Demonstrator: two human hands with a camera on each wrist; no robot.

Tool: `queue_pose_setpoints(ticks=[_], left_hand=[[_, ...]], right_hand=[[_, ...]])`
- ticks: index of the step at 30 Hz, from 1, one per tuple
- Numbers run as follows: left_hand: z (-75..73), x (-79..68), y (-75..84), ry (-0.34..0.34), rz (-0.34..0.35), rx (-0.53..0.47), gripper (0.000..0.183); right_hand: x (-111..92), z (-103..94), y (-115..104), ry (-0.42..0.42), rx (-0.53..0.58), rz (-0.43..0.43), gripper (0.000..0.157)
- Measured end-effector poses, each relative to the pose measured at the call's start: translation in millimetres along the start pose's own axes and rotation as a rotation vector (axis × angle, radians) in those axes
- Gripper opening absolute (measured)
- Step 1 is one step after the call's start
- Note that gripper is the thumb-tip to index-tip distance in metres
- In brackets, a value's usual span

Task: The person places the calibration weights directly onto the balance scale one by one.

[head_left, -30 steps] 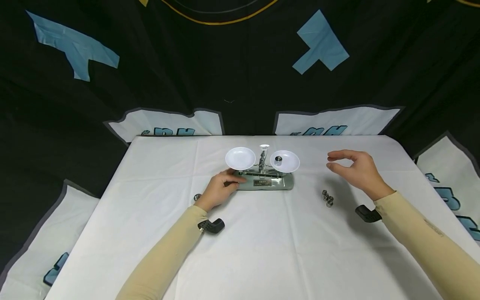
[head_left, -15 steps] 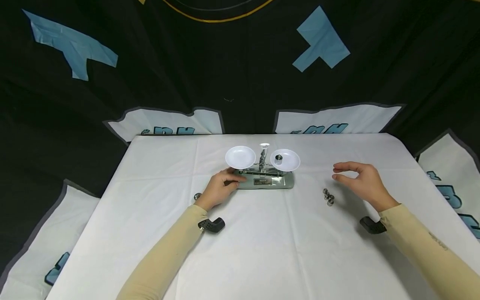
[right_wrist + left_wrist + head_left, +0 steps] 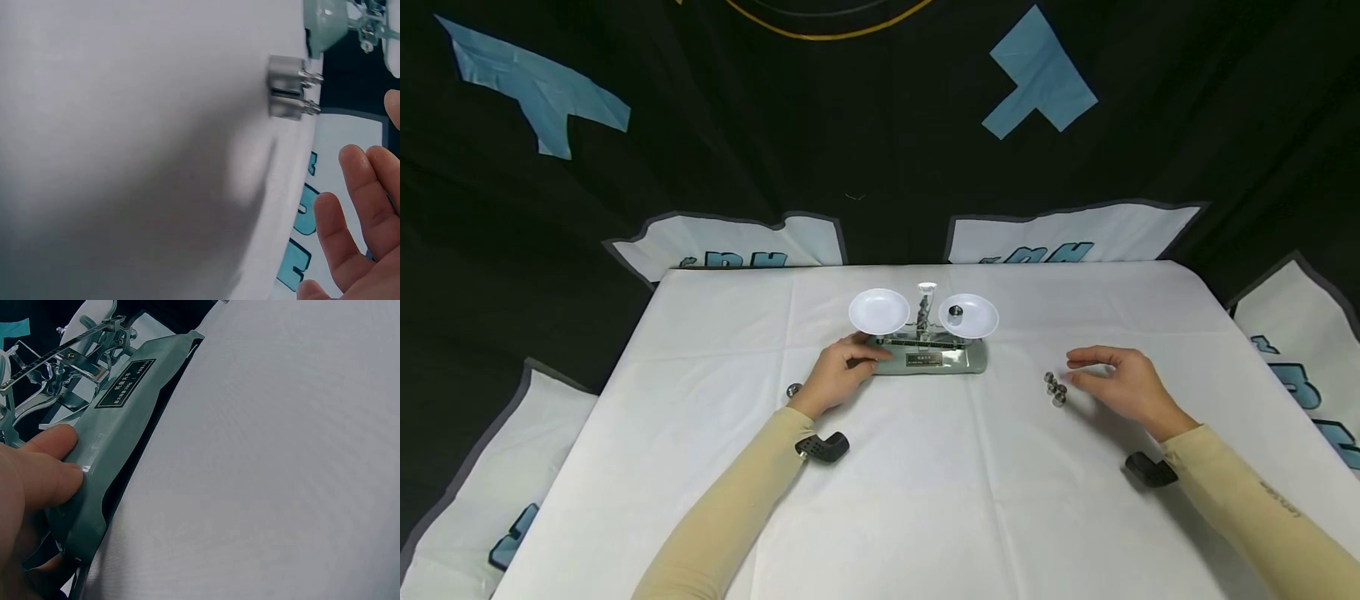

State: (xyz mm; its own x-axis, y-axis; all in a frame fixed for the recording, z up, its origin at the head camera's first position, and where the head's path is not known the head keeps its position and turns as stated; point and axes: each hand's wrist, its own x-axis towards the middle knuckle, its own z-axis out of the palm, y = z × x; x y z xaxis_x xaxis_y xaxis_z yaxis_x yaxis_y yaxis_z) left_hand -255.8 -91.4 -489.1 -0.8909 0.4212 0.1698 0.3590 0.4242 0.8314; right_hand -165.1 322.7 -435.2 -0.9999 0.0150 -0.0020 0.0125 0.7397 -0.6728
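A green balance scale (image 3: pixel 967 358) with two white pans stands toward the back of the table. My left hand (image 3: pixel 838 373) holds the left end of its base; in the left wrist view, fingers (image 3: pixel 53 440) lie on the green metal and another reaches around the end. One metal weight (image 3: pixel 955 315) sits in the right pan (image 3: pixel 981 319), while the left pan (image 3: pixel 880 310) holds nothing. On the right, my right hand (image 3: pixel 1123 383) hovers beside a small group of knobbed metal weights (image 3: pixel 1056 390), thumb and fingers apart. Two of these weights (image 3: pixel 287 75) show in the right wrist view.
Another round metal piece (image 3: pixel 793 389) lies left of my left wrist. A white cloth (image 3: pixel 910 500) covers the table. Behind its far edge hangs a black curtain (image 3: pixel 760 133) with blue and white patches.
My right hand has come down and toward me, closing on the group of weights from the right. My left hand stays on the scale's base.
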Motion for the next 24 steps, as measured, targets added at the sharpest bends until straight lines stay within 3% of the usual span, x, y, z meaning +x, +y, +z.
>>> queue_pose_setpoints(ticks=[9,18,24], left_hand=[[-1.4,0.7,1.2,0.006,-0.008,0.003,0.024],[-0.4,0.6,0.9,0.006,-0.009,-0.006,0.023],[0.0,0.2,0.2,0.007,0.006,0.004,0.023]], right_hand=[[-2.2,7.5,5.5,-0.07,-0.069,-0.027,0.033],[-1.9,11.7,9.1,-0.067,-0.124,-0.078,0.031],[-1.5,11.9,6.9,-0.092,-0.131,-0.058,0.031]])
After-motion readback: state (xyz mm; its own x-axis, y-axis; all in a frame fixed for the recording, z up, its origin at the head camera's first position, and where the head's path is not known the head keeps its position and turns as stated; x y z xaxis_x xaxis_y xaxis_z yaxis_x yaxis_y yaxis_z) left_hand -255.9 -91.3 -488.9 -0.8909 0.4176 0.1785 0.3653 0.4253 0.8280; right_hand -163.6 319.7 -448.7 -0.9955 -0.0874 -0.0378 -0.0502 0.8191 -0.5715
